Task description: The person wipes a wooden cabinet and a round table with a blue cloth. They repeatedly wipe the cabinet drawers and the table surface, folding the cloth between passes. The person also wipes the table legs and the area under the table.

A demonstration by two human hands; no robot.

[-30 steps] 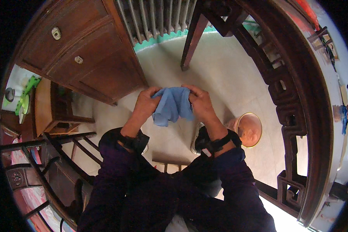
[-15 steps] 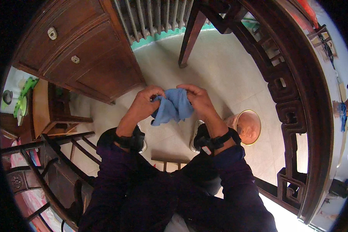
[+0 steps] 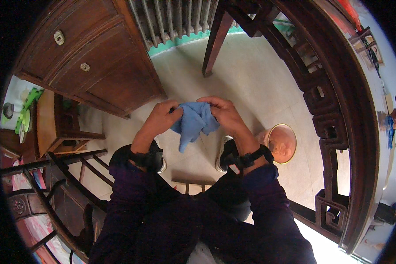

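A blue cloth [image 3: 192, 121] hangs between my two hands, in front of my knees and above the tiled floor. My left hand [image 3: 162, 116] pinches its upper left edge, fingers curled in. At the upper right edge my right hand [image 3: 224, 115] grips the cloth between thumb and fingers. Folds run down from both grips, and one pointed corner droops at the lower left. Both wrists wear black straps.
A pinkish waste bin [image 3: 282, 144] stands on the floor right of my right hand. Carved dark wooden furniture [image 3: 330, 110] curves along the right. Ahead left is a brown cabinet [image 3: 92, 61]; a radiator [image 3: 176, 20] lies beyond. A dark wooden chair [image 3: 57, 189] stands at left.
The cloth has shifted in my hands: its lower left corner now hangs lower and its folds lie differently. My left hand has turned slightly; both hands remain at about the same place.
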